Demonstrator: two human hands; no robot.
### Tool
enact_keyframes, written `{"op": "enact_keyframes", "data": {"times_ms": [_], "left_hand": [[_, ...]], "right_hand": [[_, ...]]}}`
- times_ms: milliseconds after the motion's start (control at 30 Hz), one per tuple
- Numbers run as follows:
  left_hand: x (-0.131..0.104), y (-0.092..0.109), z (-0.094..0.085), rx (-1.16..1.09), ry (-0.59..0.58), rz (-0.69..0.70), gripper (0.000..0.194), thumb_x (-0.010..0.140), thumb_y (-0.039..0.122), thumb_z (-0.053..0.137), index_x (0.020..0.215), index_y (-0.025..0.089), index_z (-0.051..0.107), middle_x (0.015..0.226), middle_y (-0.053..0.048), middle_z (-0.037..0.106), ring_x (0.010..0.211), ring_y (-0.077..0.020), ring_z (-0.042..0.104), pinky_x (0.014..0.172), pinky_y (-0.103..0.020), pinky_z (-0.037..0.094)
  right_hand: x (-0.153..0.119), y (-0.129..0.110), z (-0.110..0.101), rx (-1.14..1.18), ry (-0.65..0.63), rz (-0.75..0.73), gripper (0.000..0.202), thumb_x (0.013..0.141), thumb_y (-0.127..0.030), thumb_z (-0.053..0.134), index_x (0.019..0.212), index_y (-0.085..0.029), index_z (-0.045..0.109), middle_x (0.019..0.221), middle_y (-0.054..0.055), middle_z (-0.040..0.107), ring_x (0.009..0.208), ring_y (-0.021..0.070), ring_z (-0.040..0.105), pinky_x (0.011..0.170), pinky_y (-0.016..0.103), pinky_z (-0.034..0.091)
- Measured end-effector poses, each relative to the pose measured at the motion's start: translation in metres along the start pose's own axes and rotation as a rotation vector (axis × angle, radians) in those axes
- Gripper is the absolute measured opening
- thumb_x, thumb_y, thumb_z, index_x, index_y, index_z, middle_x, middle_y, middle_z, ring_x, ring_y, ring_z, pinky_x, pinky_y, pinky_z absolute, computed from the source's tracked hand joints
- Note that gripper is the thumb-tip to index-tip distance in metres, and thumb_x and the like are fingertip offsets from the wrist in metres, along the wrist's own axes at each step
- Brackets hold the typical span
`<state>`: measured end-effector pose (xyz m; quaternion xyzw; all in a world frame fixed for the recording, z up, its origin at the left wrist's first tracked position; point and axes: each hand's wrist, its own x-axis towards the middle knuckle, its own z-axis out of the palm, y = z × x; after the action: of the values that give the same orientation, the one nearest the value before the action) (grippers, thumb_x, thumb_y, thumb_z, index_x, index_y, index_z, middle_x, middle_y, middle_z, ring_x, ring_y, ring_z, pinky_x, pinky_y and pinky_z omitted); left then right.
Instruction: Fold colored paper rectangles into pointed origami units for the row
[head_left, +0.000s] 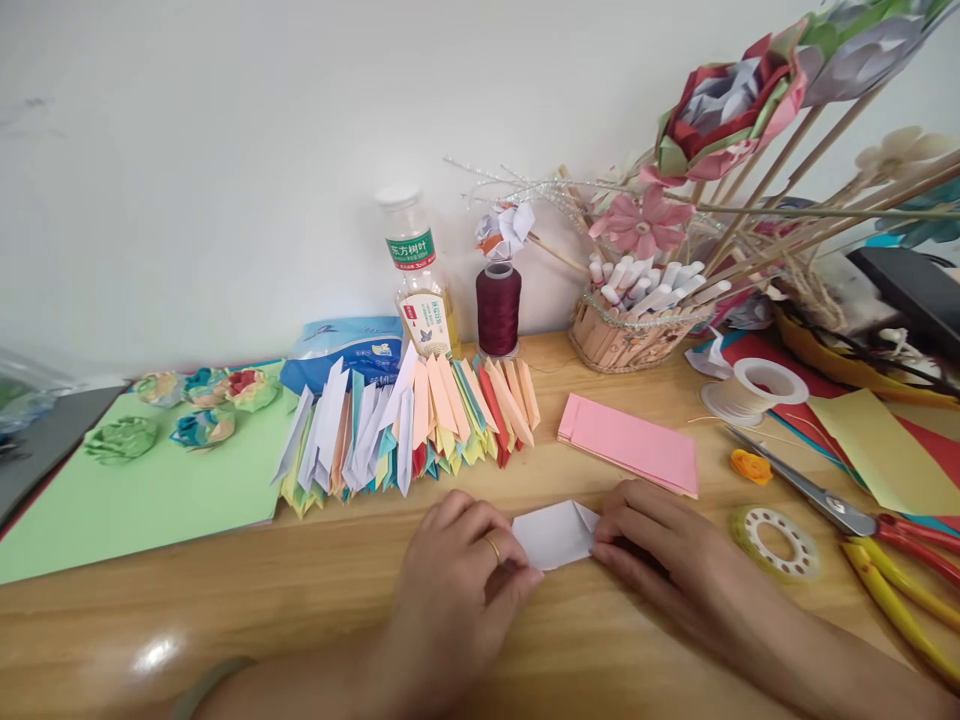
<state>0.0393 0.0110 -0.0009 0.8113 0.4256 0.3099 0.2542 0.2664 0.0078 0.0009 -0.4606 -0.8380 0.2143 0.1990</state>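
Note:
A small white sheet of paper (553,537) with a folded corner at its right end lies between my hands, low over the wooden table. My left hand (465,570), with a ring on one finger, pinches the paper's left end. At the other end, the fingers of my right hand (667,555) are closed on the folded corner. Just behind the right hand is a stack of pink paper strips (630,443). Behind the left hand stands a long row of folded paper pieces (405,420) in white, peach, yellow, blue and red.
Paper rosettes (120,438) rest on green sheets (202,490) at left. A bottle (420,270), thread cone (498,310) and basket of pens (637,335) stand behind. Scissors (844,512), a tape roll (776,543) and a white spool (757,390) lie at right.

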Motion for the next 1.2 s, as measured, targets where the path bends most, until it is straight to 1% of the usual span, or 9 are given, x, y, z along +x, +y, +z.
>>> {"op": "enact_keyframes", "data": {"times_ms": [200,300,433,700,900,1067,1200], "left_hand": [[0.0008,-0.0009,0.0012,-0.037,0.015,-0.070,0.009,0.076,0.020,0.067,0.070,0.021,0.061,0.073,0.000,0.060,0.074,-0.0188,0.050,0.067,-0.034,0.037],[0.0011,-0.0014,0.0031,-0.028,0.027,-0.069,0.010,0.077,0.017,0.065,0.068,0.021,0.061,0.071,0.001,0.059,0.073,-0.0181,0.049,0.066,-0.034,0.034],[0.0030,-0.0014,0.0054,0.013,0.029,-0.089,0.013,0.076,0.014,0.061,0.066,0.019,0.057,0.070,0.001,0.057,0.073,-0.0181,0.047,0.066,-0.034,0.033],[0.0069,-0.0027,0.0070,0.107,-0.012,-0.050,0.013,0.074,0.012,0.060,0.065,0.018,0.053,0.068,0.001,0.054,0.072,-0.0189,0.046,0.064,-0.033,0.032],[0.0080,-0.0027,0.0078,0.139,-0.048,-0.054,0.013,0.075,0.013,0.056,0.065,0.018,0.050,0.069,-0.001,0.053,0.073,-0.0199,0.045,0.064,-0.034,0.032],[0.0082,-0.0008,0.0081,0.166,-0.050,-0.039,0.013,0.077,0.012,0.052,0.066,0.018,0.048,0.069,-0.001,0.051,0.073,-0.0198,0.044,0.064,-0.034,0.031],[0.0075,-0.0003,0.0084,0.192,-0.065,-0.040,0.014,0.078,0.013,0.053,0.066,0.018,0.048,0.070,-0.001,0.051,0.073,-0.0198,0.044,0.065,-0.034,0.032]], "right_hand": [[0.0032,-0.0016,0.0026,-0.019,0.040,0.028,0.016,0.091,-0.022,0.045,0.078,-0.020,0.054,0.077,0.003,0.056,0.070,0.0155,0.055,0.061,0.027,0.044],[0.0036,0.0000,0.0052,-0.049,0.053,0.023,0.018,0.092,-0.022,0.045,0.076,-0.021,0.054,0.075,0.003,0.056,0.068,0.0155,0.055,0.060,0.027,0.044],[0.0044,0.0011,0.0081,-0.102,0.088,0.004,0.021,0.092,-0.024,0.042,0.075,-0.020,0.053,0.073,0.003,0.056,0.066,0.0161,0.054,0.059,0.027,0.043],[0.0054,-0.0015,0.0080,-0.130,0.100,0.015,0.015,0.087,-0.019,0.047,0.073,-0.020,0.052,0.071,0.002,0.055,0.065,0.0158,0.054,0.056,0.026,0.041],[0.0064,-0.0035,0.0077,-0.129,0.078,0.040,0.014,0.087,-0.019,0.048,0.073,-0.020,0.051,0.071,0.002,0.055,0.065,0.0161,0.053,0.056,0.027,0.040],[0.0072,-0.0054,0.0070,-0.148,0.109,0.018,0.016,0.087,-0.019,0.046,0.072,-0.020,0.051,0.070,0.002,0.055,0.065,0.0159,0.053,0.057,0.027,0.041],[0.0071,-0.0049,0.0084,-0.174,0.109,0.011,0.015,0.087,-0.020,0.046,0.073,-0.020,0.050,0.071,0.003,0.055,0.066,0.0170,0.053,0.057,0.028,0.041]]}}
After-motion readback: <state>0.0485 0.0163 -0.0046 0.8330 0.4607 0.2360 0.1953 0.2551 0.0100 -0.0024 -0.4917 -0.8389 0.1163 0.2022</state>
